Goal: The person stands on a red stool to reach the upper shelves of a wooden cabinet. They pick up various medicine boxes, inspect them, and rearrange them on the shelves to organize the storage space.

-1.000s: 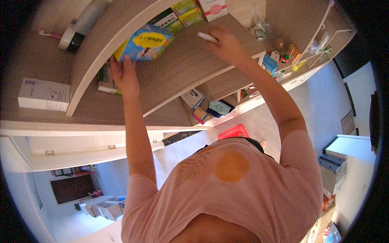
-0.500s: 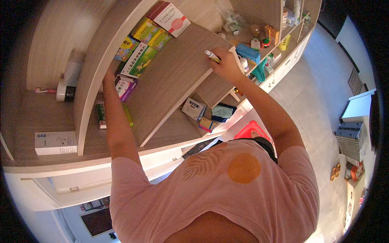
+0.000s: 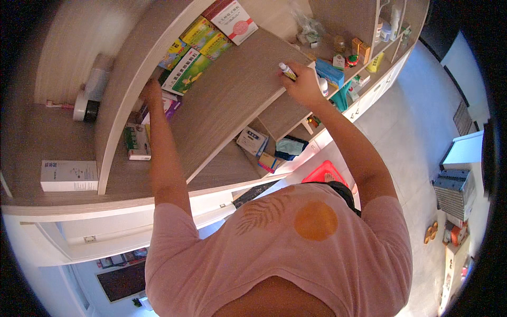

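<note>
In my right hand (image 3: 305, 89) is a small white tube (image 3: 288, 72) with a yellow and dark label, pinched over the shelf board. My left hand (image 3: 152, 92) reaches into a shelf compartment, close to a row of medicine boxes; its fingers are hidden or too dark to make out. Just beyond it lie a green and white box (image 3: 182, 74), several yellow and green boxes (image 3: 200, 33) and a white and dark red box (image 3: 231, 21). Beside the left wrist are a purple and white box (image 3: 170, 105) and, nearer, a green and white box (image 3: 138, 141).
An upright panel (image 3: 119, 105) divides my left arm's compartment from one holding a white carton (image 3: 68, 175) and a white jar with a dark lid (image 3: 84, 110). A blue box (image 3: 328, 73) and a white bottle (image 3: 322, 87) stand right of my right hand. Below is a red stool (image 3: 322, 172).
My left hand has shifted slightly away from me and right, uncovering more of the near green and white box. The right hand still holds the tube; the whole view has shifted a little.
</note>
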A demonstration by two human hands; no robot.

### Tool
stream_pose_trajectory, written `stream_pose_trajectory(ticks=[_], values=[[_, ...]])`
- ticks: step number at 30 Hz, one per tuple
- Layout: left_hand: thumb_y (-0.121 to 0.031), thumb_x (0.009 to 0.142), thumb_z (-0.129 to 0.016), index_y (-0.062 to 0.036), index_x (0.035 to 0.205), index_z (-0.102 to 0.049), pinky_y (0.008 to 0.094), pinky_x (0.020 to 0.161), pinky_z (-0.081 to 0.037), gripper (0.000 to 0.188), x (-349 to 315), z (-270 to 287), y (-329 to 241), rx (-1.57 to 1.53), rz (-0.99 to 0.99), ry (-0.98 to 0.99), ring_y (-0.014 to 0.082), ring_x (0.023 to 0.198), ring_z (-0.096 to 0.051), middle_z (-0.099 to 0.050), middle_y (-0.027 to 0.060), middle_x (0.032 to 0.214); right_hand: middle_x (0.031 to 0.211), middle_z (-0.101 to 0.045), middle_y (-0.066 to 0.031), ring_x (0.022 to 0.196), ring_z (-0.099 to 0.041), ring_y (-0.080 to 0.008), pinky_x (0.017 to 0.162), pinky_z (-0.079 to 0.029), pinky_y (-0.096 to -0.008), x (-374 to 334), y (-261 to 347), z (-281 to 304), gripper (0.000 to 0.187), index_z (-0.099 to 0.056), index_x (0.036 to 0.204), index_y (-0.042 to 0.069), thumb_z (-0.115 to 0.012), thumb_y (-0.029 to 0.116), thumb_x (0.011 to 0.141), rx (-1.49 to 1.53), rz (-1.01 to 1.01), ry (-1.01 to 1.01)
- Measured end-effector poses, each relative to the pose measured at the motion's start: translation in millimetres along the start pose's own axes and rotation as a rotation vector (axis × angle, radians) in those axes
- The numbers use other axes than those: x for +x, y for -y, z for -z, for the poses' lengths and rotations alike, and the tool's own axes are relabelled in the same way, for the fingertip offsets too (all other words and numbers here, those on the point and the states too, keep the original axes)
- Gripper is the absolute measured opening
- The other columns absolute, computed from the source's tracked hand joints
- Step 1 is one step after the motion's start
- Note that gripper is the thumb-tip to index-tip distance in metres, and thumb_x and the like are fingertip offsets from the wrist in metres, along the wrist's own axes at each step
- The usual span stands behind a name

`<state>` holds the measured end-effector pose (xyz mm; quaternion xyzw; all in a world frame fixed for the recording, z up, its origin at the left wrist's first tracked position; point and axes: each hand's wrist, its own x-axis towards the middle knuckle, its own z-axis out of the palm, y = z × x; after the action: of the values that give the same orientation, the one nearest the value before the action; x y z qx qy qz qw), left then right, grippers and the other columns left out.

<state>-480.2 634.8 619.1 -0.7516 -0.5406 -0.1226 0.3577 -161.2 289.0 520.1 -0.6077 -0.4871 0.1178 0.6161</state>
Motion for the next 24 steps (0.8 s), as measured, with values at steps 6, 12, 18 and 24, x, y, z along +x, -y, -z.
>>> stream_pose_trajectory(ticks=[6,12,18,24], values=[[-0.02,0.077,-0.054,-0.0029,0.119,-0.049,0.0428,0.09,-0.039,0.045,-45.2,49.0,27.4,-0.168,0.093,0.298,0.0348,0.104,-0.051,-0.052,0.0183,0.116,0.069,-0.06,-0.011,0.062,-0.057,-0.0156,0.058,-0.044,-0.0296,0.9,-10.0,-0.5,0.013,-0.062,0.083,0.002,-0.06,0.012,0.075,-0.007,-0.118,0.021],[-0.002,0.06,-0.066,-0.0037,0.123,-0.044,0.0427,0.094,-0.035,0.066,-84.9,50.1,22.2,-0.471,-0.008,0.026,0.0377,0.108,-0.047,-0.05,0.0214,0.116,0.068,-0.061,-0.0093,0.06,-0.056,-0.0138,0.056,-0.045,-0.0286,0.5,-20.5,-8.0,0.013,-0.062,0.084,0.003,-0.059,0.012,0.075,-0.044,-0.037,0.007],[-0.005,0.061,-0.065,-0.0041,0.125,-0.04,0.0462,0.099,-0.028,0.069,-87.3,54.0,8.6,-0.403,-0.08,0.025,0.0374,0.117,-0.039,-0.045,0.0222,0.121,0.068,-0.059,-0.0132,0.059,-0.056,-0.0238,0.055,-0.044,-0.0342,-0.3,-13.3,-4.3,0.016,-0.059,0.079,0.001,-0.06,0.017,0.075,-0.022,-0.052,-0.031],[-0.007,0.061,-0.064,-0.006,0.13,-0.033,0.0503,0.101,-0.022,0.075,-87.2,5.2,29.8,-0.49,0.075,0.183,0.0384,0.121,-0.032,-0.038,0.0219,0.128,0.066,-0.057,-0.0068,0.06,-0.054,-0.0125,0.053,-0.042,-0.0277,5.6,-6.5,-4.7,0.014,-0.058,0.085,0.003,-0.058,0.015,0.078,0.109,-0.204,0.152]])
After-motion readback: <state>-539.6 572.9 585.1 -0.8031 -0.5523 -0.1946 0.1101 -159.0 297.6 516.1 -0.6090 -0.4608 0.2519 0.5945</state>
